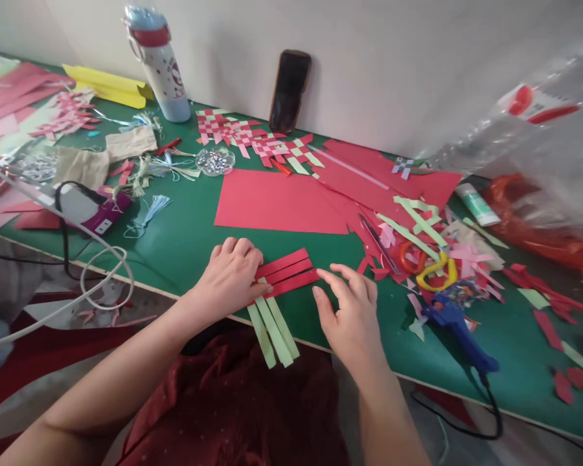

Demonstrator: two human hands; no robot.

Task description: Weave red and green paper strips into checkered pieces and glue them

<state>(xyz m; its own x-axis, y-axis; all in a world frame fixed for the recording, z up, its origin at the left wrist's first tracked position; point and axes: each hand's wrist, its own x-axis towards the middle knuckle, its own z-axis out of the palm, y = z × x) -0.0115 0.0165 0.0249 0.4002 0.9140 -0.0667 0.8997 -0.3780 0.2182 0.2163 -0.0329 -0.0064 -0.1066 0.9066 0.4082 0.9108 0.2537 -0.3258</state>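
My left hand (233, 275) lies on a weave of red paper strips (289, 273) and light green paper strips (273, 331) at the near edge of the green table (184, 239). Its fingers are curled down and press on the crossing. The green strips hang over the table edge toward me. My right hand (350, 309) hovers just right of the red strips' ends, fingers apart, index fingertip touching the lowest red strip. It holds nothing.
A red paper sheet (279, 202) lies behind the hands. Finished woven pieces (252, 139), a phone (289, 90) and a bottle (158, 61) stand by the wall. A blue glue gun (459, 323), scissors (430, 265) and paper scraps lie right. Cables and a purple tool (104, 213) lie left.
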